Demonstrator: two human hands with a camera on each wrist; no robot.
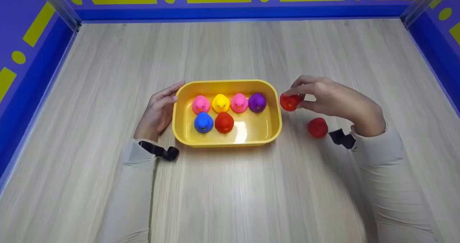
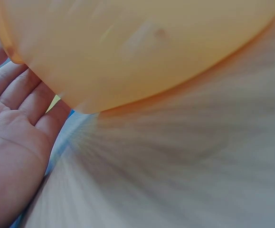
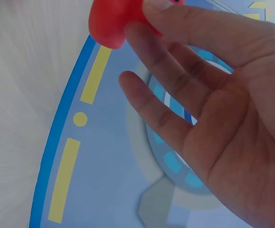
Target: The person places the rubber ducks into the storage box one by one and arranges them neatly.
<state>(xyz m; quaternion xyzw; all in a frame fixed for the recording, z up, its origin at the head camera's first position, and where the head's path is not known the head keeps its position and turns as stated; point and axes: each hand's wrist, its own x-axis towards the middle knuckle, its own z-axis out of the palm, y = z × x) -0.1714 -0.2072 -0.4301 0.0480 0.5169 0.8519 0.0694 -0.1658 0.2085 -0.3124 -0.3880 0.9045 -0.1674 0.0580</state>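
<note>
A yellow bin (image 1: pixel 227 142) holds several rubber ducks. A pink duck (image 1: pixel 201 105), a yellow duck (image 1: pixel 221 103), another pink duck (image 1: pixel 239 102) and a purple duck (image 1: pixel 257 102) form the back row; a blue duck (image 1: pixel 203 122) and a red duck (image 1: pixel 224 122) sit in front. My left hand (image 1: pixel 158 108) rests its fairly straight fingers against the bin's left side, thumb by the rim. Just off the bin's right rim, my right hand (image 1: pixel 329 97) pinches a red rubber duck (image 3: pixel 113 21) between thumb and fingers. Its outer fingers are spread.
Another red toy (image 1: pixel 318 127) lies on the wooden table (image 1: pixel 230 192), below the right hand, its face not visible. Blue walls (image 1: pixel 230 13) with yellow marks border the table at the back and both sides. Black straps (image 1: pixel 160 150) circle the wrists.
</note>
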